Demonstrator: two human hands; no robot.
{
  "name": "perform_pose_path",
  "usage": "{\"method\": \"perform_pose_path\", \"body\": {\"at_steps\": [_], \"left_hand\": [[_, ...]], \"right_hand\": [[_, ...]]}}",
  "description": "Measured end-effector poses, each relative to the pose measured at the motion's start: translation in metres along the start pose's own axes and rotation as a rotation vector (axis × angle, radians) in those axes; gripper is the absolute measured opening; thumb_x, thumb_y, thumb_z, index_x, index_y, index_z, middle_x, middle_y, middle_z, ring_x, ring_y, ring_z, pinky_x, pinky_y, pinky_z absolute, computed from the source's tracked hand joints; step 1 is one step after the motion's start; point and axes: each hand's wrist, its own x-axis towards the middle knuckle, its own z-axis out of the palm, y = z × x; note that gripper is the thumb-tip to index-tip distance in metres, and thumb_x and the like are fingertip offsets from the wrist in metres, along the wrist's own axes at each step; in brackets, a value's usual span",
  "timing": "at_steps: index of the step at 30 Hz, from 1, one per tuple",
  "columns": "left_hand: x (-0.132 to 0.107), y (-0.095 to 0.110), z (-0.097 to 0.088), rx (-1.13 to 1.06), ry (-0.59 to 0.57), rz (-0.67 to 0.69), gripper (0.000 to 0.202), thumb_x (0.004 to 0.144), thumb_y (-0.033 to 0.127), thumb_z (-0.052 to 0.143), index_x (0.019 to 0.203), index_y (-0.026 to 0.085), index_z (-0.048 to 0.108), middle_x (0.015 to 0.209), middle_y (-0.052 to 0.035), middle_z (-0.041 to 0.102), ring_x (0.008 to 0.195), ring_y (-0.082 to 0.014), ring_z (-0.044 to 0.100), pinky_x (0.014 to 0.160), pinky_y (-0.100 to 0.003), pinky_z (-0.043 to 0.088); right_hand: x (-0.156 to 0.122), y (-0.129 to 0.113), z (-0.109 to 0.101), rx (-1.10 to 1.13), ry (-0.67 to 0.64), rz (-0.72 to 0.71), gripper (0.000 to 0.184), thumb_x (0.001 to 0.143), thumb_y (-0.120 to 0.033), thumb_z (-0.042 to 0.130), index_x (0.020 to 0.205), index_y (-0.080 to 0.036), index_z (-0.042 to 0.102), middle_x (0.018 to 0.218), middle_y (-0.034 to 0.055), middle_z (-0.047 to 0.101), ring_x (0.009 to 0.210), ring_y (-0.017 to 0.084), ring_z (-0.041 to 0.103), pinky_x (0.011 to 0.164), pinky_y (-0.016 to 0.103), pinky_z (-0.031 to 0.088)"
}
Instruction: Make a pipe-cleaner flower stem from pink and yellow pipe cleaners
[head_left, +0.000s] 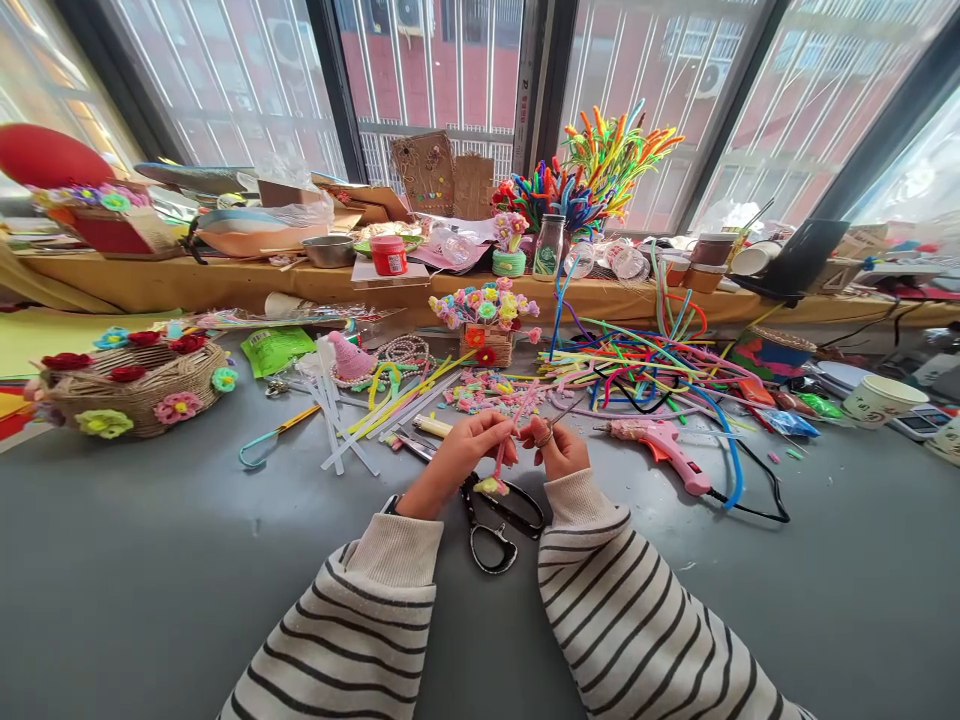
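Observation:
Both my hands meet above the grey table in the middle of the head view. My left hand (476, 445) is closed in a pinch on a pink crocheted strand; a small yellow flower (491, 487) hangs at its lower end. Close beside it, my right hand (555, 447) is closed round a thin metal hook (566, 412), whose shaft points up and right. The hook's tip and the exact stitch are too small to make out. Below the hands lie black-handled scissors (493, 550), their blades hidden. A pink glue gun (664, 447) rests to the right.
Coloured pipe cleaners (630, 360) are heaped behind the glue gun. Glue sticks (330, 410) lie at left, near a flower-trimmed woven basket (142, 385). A small basket of crocheted flowers (484, 305) stands ahead. Along the back runs a crowded ledge (262, 285); paper cups (885, 400) stand right.

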Motion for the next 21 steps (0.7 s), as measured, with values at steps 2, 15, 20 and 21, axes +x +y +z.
{"method": "perform_pose_path", "body": {"at_steps": [2, 15, 20, 21], "left_hand": [[0.0, 0.001, 0.0, -0.039, 0.048, 0.071, 0.018, 0.071, 0.031, 0.042, 0.067, 0.014, 0.044, 0.047, 0.004, 0.048, 0.046, -0.0062, 0.044, 0.05, -0.019, 0.034], [-0.002, -0.001, 0.0, -0.083, 0.012, 0.151, 0.015, 0.073, 0.031, 0.04, 0.067, 0.017, 0.04, 0.039, 0.0077, 0.037, 0.035, -0.0042, 0.034, 0.039, -0.017, 0.027], [-0.003, 0.0, 0.0, -0.057, -0.002, 0.143, 0.015, 0.074, 0.029, 0.039, 0.067, 0.016, 0.041, 0.041, 0.0073, 0.038, 0.036, -0.0033, 0.035, 0.039, -0.016, 0.026], [-0.003, 0.0, 0.0, -0.051, -0.001, 0.14, 0.015, 0.074, 0.029, 0.04, 0.067, 0.016, 0.042, 0.042, 0.0072, 0.038, 0.037, -0.0032, 0.035, 0.04, -0.016, 0.027]], "right_hand": [[-0.002, 0.001, 0.003, -0.009, -0.059, -0.021, 0.049, 0.065, -0.059, 0.033, 0.061, -0.015, 0.053, 0.06, 0.0056, 0.056, 0.051, 0.012, 0.049, 0.04, 0.021, 0.037], [-0.009, -0.009, 0.005, -0.253, -0.457, -0.35, 0.06, 0.07, -0.061, 0.016, 0.053, -0.017, 0.054, 0.062, 0.0042, 0.051, 0.065, 0.015, 0.048, 0.061, 0.026, 0.037], [-0.01, -0.009, 0.004, -0.27, -0.474, -0.347, 0.061, 0.07, -0.061, 0.016, 0.053, -0.016, 0.054, 0.062, 0.0043, 0.051, 0.061, 0.014, 0.047, 0.059, 0.025, 0.036], [-0.01, -0.008, 0.004, -0.278, -0.473, -0.347, 0.061, 0.07, -0.061, 0.016, 0.053, -0.016, 0.054, 0.061, 0.0042, 0.051, 0.06, 0.013, 0.046, 0.059, 0.025, 0.036]]}}
